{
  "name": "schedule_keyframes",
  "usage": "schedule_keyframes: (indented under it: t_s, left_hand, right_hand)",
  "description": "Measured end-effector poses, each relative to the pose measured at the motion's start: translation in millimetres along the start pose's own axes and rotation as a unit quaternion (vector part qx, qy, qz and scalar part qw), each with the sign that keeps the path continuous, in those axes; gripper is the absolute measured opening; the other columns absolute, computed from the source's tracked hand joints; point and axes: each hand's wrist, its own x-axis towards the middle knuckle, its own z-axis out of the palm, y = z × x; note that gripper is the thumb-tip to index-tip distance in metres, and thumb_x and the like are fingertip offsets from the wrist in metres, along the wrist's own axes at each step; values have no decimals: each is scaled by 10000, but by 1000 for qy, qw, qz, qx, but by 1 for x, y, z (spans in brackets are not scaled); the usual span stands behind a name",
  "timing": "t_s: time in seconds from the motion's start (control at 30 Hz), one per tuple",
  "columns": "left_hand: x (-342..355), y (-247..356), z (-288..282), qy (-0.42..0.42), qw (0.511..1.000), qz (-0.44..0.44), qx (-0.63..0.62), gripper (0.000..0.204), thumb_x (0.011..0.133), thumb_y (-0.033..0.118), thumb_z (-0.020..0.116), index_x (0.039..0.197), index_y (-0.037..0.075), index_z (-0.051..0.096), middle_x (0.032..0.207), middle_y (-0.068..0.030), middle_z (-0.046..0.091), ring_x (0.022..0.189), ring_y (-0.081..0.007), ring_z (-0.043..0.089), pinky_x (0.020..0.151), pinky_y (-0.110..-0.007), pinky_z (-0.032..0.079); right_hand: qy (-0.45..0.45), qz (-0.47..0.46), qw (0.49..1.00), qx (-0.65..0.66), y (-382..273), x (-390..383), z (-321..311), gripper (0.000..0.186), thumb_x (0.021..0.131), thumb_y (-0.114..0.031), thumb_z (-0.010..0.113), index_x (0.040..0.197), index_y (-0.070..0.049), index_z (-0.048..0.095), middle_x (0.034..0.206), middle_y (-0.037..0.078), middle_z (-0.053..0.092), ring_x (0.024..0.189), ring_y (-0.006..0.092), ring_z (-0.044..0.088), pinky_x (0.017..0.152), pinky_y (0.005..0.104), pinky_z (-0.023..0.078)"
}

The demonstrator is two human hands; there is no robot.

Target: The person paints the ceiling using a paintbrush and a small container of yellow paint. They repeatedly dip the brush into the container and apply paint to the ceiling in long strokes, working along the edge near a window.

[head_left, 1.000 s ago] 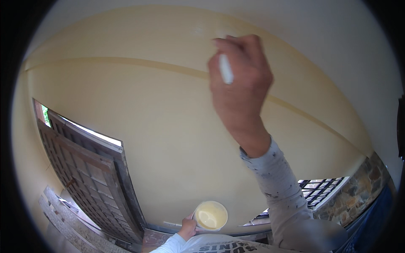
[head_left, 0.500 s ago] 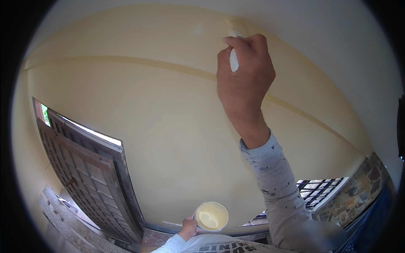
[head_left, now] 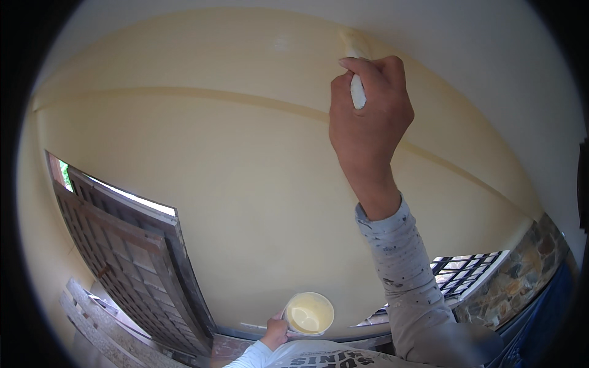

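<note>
My right hand [head_left: 373, 116] is raised high, wrapped round the white handle of a paintbrush [head_left: 358, 93]. The brush's head lies against the yellow wall [head_left: 245, 178] near the top, just under the white ceiling [head_left: 466, 73]; my fingers hide part of it. Around its tip shows a paler, wet-looking patch of paint. Low down and close to my body, my left hand [head_left: 275, 331] grips a round white bucket [head_left: 332, 316] at its side. Pale yellow paint [head_left: 305, 314] lies inside the bucket.
A brown panelled wooden door [head_left: 123, 257] stands ajar at the left. At the lower right are a window with a dark grille [head_left: 469, 270] and a stone-clad section [head_left: 509, 282]. A shallow ledge [head_left: 245, 97] runs across the upper wall.
My right hand and the paintbrush have shifted slightly right and down in the picture. The left hand keeps hold of the bucket at nearly the same spot.
</note>
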Motion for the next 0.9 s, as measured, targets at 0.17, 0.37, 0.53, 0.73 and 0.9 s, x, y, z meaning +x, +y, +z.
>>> schedule_keyframes:
  t_s: [0.17, 0.37, 0.53, 0.73, 0.9]
  left_hand:
    - [9, -6, -6, -20, 1000, -6, -20, 827, 837, -202, 348, 1600, 83, 494, 1384, -160, 647, 1102, -406, 743, 756, -576, 696]
    - [20, -14, -10, -12, 1000, -13, -7, 848, 829, -196, 359, 1613, 103, 482, 1410, -148, 635, 1097, -411, 739, 753, -583, 691]
    - [6, -3, 2, -13, 1000, 3, -11, 766, 881, -199, 346, 1576, 67, 525, 1353, -172, 664, 1073, -401, 759, 737, -555, 700]
    - [16, -9, -2, -34, 999, -8, -9, 776, 877, -201, 334, 1574, 77, 529, 1357, -176, 664, 1090, -401, 756, 752, -570, 697]
    - [13, -6, 0, -29, 999, -16, 3, 784, 885, -188, 338, 1593, 99, 514, 1369, -177, 657, 1080, -400, 757, 752, -564, 693]
  right_hand:
    - [8, 12, 1000, -5, 7, -1, -9, 169, 866, 9, 739, 1000, -78, 794, 924, 43, 613, 764, 187, 666, 680, 328, 541]
    - [16, 24, 1000, -4, 20, -1, -20, 182, 865, 21, 737, 1000, -87, 795, 920, 37, 611, 784, 181, 665, 700, 319, 536]
    - [13, 48, 999, 7, 27, -2, -32, 197, 866, 32, 730, 1005, -93, 795, 916, 35, 611, 795, 179, 657, 715, 316, 527]
    - [50, 4, 999, -19, 49, -1, -45, 176, 828, 12, 753, 963, -100, 769, 915, 51, 600, 736, 214, 643, 647, 352, 520]
    - [42, 44, 997, -43, 63, -3, -72, 190, 835, 21, 750, 990, -86, 771, 935, 70, 625, 793, 236, 682, 703, 349, 553]
